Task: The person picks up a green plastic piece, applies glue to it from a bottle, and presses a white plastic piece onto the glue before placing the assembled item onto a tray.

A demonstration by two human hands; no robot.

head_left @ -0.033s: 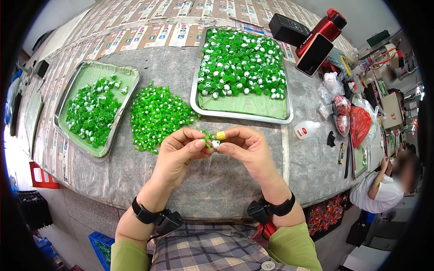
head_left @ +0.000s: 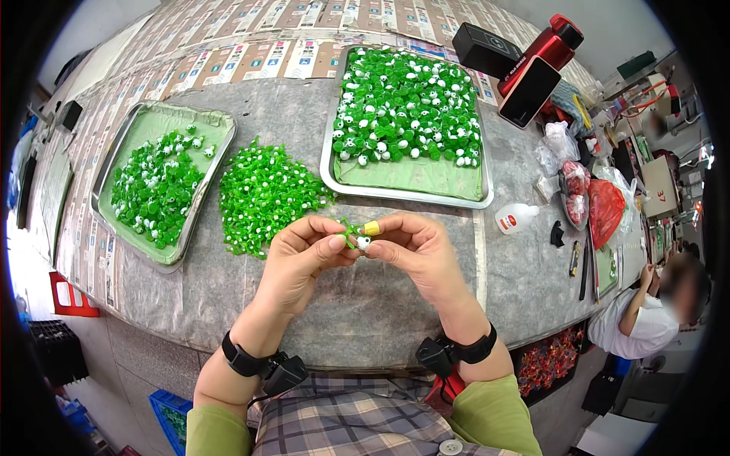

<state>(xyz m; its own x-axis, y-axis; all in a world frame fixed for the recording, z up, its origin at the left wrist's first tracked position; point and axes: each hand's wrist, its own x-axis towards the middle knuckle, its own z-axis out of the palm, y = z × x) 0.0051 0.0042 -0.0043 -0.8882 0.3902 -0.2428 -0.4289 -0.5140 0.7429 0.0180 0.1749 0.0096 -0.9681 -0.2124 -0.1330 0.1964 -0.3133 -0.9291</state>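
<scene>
A grey-covered table (head_left: 380, 323) fills the view. Nearest, the left hand (head_left: 300, 262) and right hand (head_left: 422, 254) meet above it, each with thumb and fingertips pinched on a small green-and-white piece (head_left: 363, 243) held between them; a yellow cover (head_left: 371, 227) sits on a right fingertip. Beyond, a heap of green pieces (head_left: 270, 197) lies between a smaller tray (head_left: 154, 124) and a larger tray (head_left: 414, 181); farthest, a red flask (head_left: 547, 49).

the bench (head_left: 525, 275) has free room nearer than the white bottle (head_left: 515, 218), but leftward the green heap (head_left: 271, 194) obstructs passage.
</scene>
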